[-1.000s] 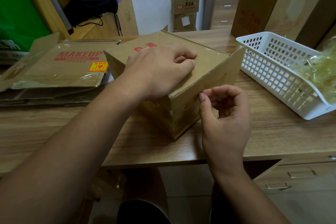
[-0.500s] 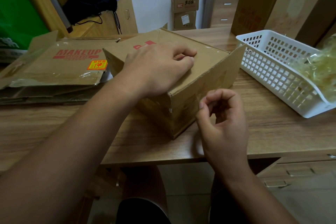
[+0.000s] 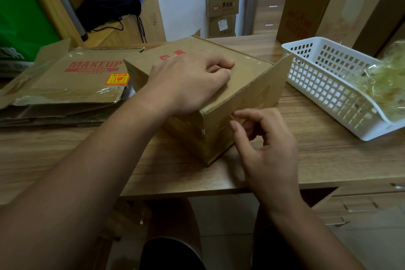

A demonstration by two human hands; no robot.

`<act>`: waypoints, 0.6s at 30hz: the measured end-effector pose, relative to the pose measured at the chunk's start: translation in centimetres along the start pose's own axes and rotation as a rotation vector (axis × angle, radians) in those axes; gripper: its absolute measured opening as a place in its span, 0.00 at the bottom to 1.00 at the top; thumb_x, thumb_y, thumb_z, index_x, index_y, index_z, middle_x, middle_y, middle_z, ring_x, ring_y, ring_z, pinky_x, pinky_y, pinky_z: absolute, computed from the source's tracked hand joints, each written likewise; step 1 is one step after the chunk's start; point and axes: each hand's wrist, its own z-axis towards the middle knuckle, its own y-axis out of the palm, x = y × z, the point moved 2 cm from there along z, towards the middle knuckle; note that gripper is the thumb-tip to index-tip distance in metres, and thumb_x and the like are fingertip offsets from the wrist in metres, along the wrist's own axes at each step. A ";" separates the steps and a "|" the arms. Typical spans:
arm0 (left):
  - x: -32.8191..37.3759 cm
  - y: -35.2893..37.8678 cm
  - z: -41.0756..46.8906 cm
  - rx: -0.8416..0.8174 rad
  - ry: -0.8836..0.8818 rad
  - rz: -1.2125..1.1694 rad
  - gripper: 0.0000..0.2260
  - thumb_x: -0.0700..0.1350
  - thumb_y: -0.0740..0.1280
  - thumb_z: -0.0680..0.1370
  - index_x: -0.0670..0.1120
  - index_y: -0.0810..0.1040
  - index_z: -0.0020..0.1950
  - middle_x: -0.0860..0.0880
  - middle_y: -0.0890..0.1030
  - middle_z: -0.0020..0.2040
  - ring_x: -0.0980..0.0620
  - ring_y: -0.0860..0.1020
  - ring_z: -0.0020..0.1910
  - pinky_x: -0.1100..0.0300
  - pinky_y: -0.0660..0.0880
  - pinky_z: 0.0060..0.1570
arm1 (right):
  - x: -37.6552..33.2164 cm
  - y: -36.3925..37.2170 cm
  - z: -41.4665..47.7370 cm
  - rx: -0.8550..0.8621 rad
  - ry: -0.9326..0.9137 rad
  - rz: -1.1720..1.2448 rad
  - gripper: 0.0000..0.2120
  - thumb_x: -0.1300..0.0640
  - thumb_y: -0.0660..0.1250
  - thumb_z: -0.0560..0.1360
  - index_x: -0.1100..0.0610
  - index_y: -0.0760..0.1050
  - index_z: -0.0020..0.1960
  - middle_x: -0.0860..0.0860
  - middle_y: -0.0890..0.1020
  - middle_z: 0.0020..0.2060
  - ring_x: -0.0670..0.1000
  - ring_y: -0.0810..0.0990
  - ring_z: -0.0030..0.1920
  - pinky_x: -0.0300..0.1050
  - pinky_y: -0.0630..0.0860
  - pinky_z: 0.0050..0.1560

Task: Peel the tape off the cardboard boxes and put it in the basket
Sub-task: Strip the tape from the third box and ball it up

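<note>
Pressing one cardboard box, left hand grip relaxed, right hand grip pinching tape, one basket

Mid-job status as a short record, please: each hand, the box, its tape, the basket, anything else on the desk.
left hand: rests on the box top, fingers loosely bent
right hand: fingertips at the upper edge of the box's near right side; grip on tape unclear
box: on desk, end flap sticking out toward the basket
tape: glossy strips on that side, not lifted
basket: white, right of the box, holds a wad of peeled tape
flat cardboard: left of the box, shiny tape on it
</note>
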 end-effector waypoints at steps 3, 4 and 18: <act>-0.1 0.0 0.1 0.005 -0.004 -0.002 0.19 0.66 0.54 0.77 0.74 0.70 0.67 0.65 0.71 0.73 0.51 0.70 0.71 0.46 0.65 0.63 | 0.0 -0.4 0.0 -0.006 -0.039 -0.043 0.05 0.64 0.72 0.77 0.60 0.83 0.52 0.50 0.78 0.45 0.40 0.76 0.44 0.29 0.72 0.45; -0.1 0.0 0.1 0.007 -0.002 -0.003 0.18 0.66 0.55 0.77 0.74 0.70 0.67 0.65 0.71 0.73 0.51 0.70 0.71 0.47 0.65 0.62 | -0.1 -0.5 -0.2 -0.019 -0.055 -0.050 0.04 0.64 0.72 0.77 0.61 0.83 0.52 0.50 0.78 0.45 0.41 0.76 0.44 0.30 0.72 0.45; 0.3 -0.1 -0.1 0.022 -0.016 -0.030 0.15 0.62 0.58 0.80 0.74 0.72 0.65 0.64 0.73 0.72 0.52 0.70 0.70 0.46 0.65 0.68 | -0.2 -1.2 -3.8 -0.149 -0.144 -0.075 0.02 0.67 0.69 0.77 0.63 0.79 0.49 0.50 0.75 0.46 0.48 0.77 0.46 0.40 0.75 0.45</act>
